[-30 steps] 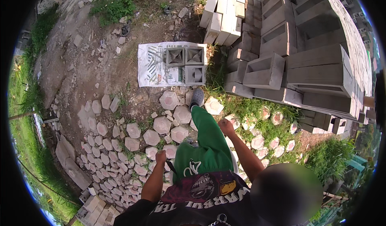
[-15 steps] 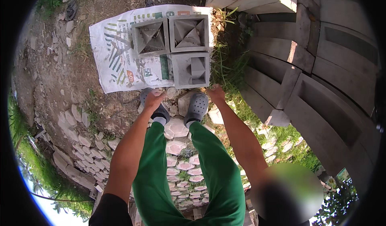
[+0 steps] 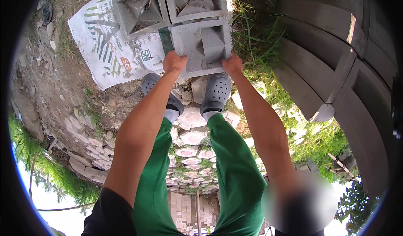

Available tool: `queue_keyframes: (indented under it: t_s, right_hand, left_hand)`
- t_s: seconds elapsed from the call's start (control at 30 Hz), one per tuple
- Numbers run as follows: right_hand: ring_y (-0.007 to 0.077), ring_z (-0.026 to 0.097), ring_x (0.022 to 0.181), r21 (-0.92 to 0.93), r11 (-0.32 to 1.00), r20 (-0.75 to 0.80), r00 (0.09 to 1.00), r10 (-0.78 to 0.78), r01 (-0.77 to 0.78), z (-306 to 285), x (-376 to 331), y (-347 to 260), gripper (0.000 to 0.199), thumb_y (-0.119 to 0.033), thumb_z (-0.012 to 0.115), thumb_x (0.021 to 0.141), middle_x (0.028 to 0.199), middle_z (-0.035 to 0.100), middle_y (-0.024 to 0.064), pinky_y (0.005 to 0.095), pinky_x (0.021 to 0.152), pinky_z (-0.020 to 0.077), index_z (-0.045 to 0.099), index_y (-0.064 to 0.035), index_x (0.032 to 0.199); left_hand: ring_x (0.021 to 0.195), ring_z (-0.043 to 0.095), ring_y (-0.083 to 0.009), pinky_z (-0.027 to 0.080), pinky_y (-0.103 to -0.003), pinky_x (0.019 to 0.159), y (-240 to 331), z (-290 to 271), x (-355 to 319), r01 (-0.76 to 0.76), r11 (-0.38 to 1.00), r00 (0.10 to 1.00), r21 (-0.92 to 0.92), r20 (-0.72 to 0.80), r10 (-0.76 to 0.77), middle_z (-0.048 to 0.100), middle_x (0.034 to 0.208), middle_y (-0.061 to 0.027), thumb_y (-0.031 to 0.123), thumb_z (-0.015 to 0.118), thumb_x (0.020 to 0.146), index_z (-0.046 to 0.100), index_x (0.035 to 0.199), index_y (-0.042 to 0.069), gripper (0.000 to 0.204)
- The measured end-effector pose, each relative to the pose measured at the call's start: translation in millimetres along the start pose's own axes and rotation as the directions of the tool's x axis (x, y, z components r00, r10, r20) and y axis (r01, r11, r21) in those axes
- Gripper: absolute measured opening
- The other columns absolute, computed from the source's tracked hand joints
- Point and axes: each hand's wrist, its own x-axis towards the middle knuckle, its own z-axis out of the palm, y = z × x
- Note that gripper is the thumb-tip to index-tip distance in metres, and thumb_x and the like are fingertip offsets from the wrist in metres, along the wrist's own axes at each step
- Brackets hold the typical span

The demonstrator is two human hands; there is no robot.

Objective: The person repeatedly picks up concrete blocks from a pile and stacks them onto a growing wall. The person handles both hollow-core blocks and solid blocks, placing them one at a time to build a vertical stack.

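A square grey concrete block with a raised rim and an angular recess lies between my two hands. My left hand is closed on its left rim, near the front corner. On the opposite rim, my right hand is closed around the front right corner. The fingertips of both hands are partly hidden. Just beyond sit two similar blocks: a pyramid-patterned block at the left and another block at the right. A printed white sack is spread beneath them.
My grey clogs stand right at the near block's front edge, on hexagonal paving stones. Large concrete slabs are stacked along the right. Grass grows beside the blocks, and stony soil stretches to the left.
Both hands have moved forward from beside my feet and taken hold of the near block's sides. The view has shifted, so the blocks appear closer and higher in the picture.
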Motion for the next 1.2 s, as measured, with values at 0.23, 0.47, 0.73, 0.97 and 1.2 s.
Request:
queue_keyframes:
  t_s: [0.23, 0.47, 0.73, 0.97, 1.2]
  right_hand:
    - [0.0401, 0.061, 0.099, 0.057, 0.998, 0.072, 0.997, 0.025, -0.029, -78.5, -226.6, -39.4, 0.051, -0.017, 0.064, 0.074, 0.105, 0.064, 0.0251, 0.0433, 0.087, 0.0499, 0.053, -0.0032, 0.122]
    - [0.0416, 0.047, 0.121, 0.423, 0.900, 0.069, 0.986, -0.150, 0.108, -290.6, -657.9, -70.9, 0.081, -0.054, 0.056, 0.084, 0.127, 0.048, 0.0317, 0.0445, 0.101, 0.0383, 0.032, 0.0008, 0.140]
    - [0.0327, 0.060, 0.098, 0.904, 0.423, -0.017, 0.987, 0.157, -0.051, -303.6, -781.2, -54.8, 0.100, -0.079, 0.025, 0.083, 0.104, 0.063, 0.0258, 0.0385, 0.089, 0.0417, 0.064, 0.0112, 0.101]
    - [0.0353, 0.060, 0.100, 0.989, 0.136, -0.097, 0.954, 0.285, 0.060, -270.7, -821.8, 59.4, 0.103, -0.083, 0.024, 0.080, 0.104, 0.063, 0.0287, 0.0408, 0.089, 0.0414, 0.065, 0.0097, 0.102]
    - [0.0222, 0.058, 0.082, 0.887, 0.031, -0.389, 0.711, 0.586, 0.460, -259.8, -915.9, 208.6, 0.096, -0.077, 0.024, 0.085, 0.083, 0.065, 0.0177, 0.0363, 0.078, 0.0435, 0.066, 0.0088, 0.086]
  left_hand:
    - [0.090, 0.064, -0.0401, 0.051, -0.044, 0.080, -62.2, -128.0, -210.5, -0.001, 0.997, 1.000, -0.071, 0.017, 0.002, 0.065, 0.090, -0.0285, 0.037, 0.070, 0.074, 0.065, 0.086, -0.008, 0.046]
    - [0.073, 0.066, -0.0343, 0.051, -0.041, 0.066, -89.0, -362.2, -544.8, -0.330, 0.941, 0.931, -0.078, 0.135, 0.338, 0.066, 0.078, -0.0242, 0.032, 0.072, 0.074, 0.064, 0.082, -0.008, 0.041]
    - [0.070, 0.056, -0.0117, 0.046, -0.030, 0.066, -105.6, -392.5, -688.9, -0.583, 0.729, 0.730, -0.359, 0.161, 0.664, 0.065, 0.079, -0.0063, 0.012, 0.069, 0.079, 0.062, 0.086, -0.008, 0.022]
    - [0.076, 0.058, -0.0174, 0.047, -0.033, 0.072, -53.0, -319.6, -747.4, -0.789, 0.615, 0.594, 0.007, 0.263, 0.760, 0.066, 0.084, -0.0120, 0.019, 0.070, 0.078, 0.061, 0.093, -0.010, 0.033]
    - [0.074, 0.059, -0.0204, 0.046, -0.035, 0.071, 22.1, -197.3, -876.1, -0.985, 0.137, 0.164, 0.100, 0.360, 0.918, 0.066, 0.081, -0.0173, 0.028, 0.070, 0.078, 0.061, 0.088, -0.010, 0.041]
